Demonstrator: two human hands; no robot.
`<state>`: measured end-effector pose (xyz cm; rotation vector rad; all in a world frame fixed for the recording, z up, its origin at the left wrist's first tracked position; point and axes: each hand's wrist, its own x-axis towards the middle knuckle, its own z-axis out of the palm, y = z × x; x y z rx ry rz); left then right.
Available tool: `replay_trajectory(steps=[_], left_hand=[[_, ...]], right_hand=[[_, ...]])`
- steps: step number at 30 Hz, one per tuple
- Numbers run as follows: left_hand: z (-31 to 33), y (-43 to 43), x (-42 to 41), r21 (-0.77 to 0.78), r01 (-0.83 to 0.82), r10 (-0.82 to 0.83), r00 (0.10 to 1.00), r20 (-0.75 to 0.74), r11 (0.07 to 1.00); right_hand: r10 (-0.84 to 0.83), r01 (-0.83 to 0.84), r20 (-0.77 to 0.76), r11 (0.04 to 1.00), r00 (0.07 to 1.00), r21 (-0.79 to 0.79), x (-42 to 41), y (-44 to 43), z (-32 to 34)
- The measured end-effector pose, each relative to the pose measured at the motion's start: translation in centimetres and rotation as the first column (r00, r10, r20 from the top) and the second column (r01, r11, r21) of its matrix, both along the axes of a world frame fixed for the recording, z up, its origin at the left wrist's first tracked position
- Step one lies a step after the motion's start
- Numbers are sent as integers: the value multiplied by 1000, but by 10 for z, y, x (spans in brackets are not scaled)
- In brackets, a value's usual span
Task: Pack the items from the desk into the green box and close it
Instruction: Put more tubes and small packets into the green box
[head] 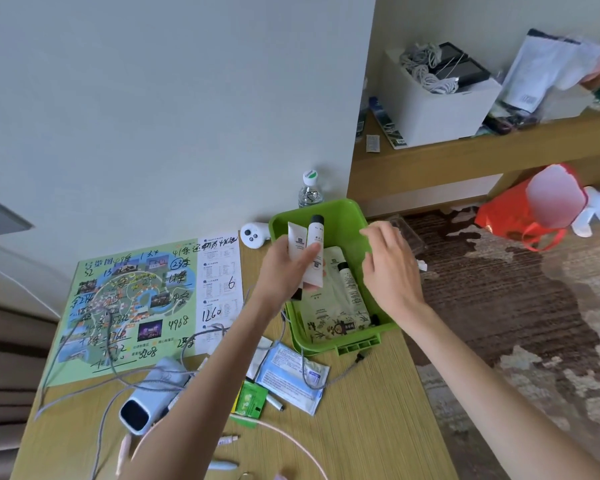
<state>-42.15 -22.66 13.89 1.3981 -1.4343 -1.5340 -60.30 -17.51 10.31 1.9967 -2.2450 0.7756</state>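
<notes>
Pale wooden desk [368, 417] with a fine straight grain fills the lower part of the view, and everything here is placed in relation to the green box [347, 213]. Nearest to the viewer, well in front of the box, a thin pink cable [291, 434] makes a wide curve. Left of it lies a rounded light-blue power bank [144, 407] with grey braided cords around it. A small glossy green sachet [252, 398] and a flat blue-and-white packet [291, 372] lie just in front of the box.

To the left of the box a large printed map sheet [136, 299] lies flat, covered with handwritten black numbers.

The box is a rectangular tray of smooth green plastic at the right edge of the desk. Inside it lie a flat beige pouch [326, 310] with printed drawings and a slim bottle [350, 285].

The two hands are apart. The left hand [284, 268] is over the left rim of the box and grips several white tubes [297, 242], some with black caps. The right hand [390, 268] is at the right rim with its fingers loosely bent and holds nothing.

Behind the box stand a white rounded device [253, 233] and a clear water bottle [310, 192] against the plain wall. A brown patterned carpet [499, 306] lies to the right of the box.
</notes>
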Motion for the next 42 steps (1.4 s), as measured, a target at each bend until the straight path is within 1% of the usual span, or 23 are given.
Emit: replay_trajectory(steps=[2,5,8,10,12,14,15,18,21,24,26,30,32,34,36,38,40,42], left_hand=[[-3,-6,-19,-19,-11,12,998,66,1000],[-12,-11,-46,-15,-18,20,995,97,1000],[-31,-11,-70,3,-9,8,989,148,1000],[-49,-8,-81,53,23,-36,967,254,998],[-69,-3,-84,160,42,-101,919,381,986],[-84,-2,-83,234,19,-124,888,443,972],[-88,-5,-83,232,0,-110,881,461,973],[-89,-23,-88,130,-28,-38,879,476,991],[-84,-35,-92,115,73,-120,869,481,991],[-82,-34,-84,100,171,-198,814,546,980],[-76,-29,-73,9,204,-175,815,552,979],[-51,-16,-38,-251,193,-51,876,479,949],[-38,-7,-14,-360,156,14,904,427,920],[-29,3,11,-431,112,73,918,389,895],[-24,16,37,-469,77,119,919,375,880],[-27,32,64,-462,52,149,910,387,885],[-35,51,93,-443,57,157,888,432,895],[-48,73,123,-431,91,170,832,529,898]], right_hand=[[-15,14,84,1000,996,13,-11,7,-2],[-13,-7,217,996,976,94,-19,18,-15],[9,-34,308,997,951,76,-19,26,-28],[5,-26,326,998,946,60,-19,26,-32],[-9,-12,321,998,947,62,-20,25,-34],[-22,-1,318,997,948,72,-20,24,-36],[-23,-1,319,997,948,74,-21,25,-37],[-11,-10,325,998,946,61,-22,25,-38],[7,-26,339,998,941,50,-22,25,-38],[5,-23,336,998,942,50,-23,24,-38],[6,-24,335,998,942,49,-23,24,-37],[7,-22,310,999,951,48,-22,25,-34],[-5,-13,261,998,965,67,-21,24,-31],[-20,2,173,995,985,103,-20,24,-26],[-15,7,62,993,998,117,-14,25,-19],[2,-3,4,995,1000,96,-2,30,-9],[54,-54,2,997,999,55,19,37,1],[143,-144,50,989,989,21,47,44,8]])
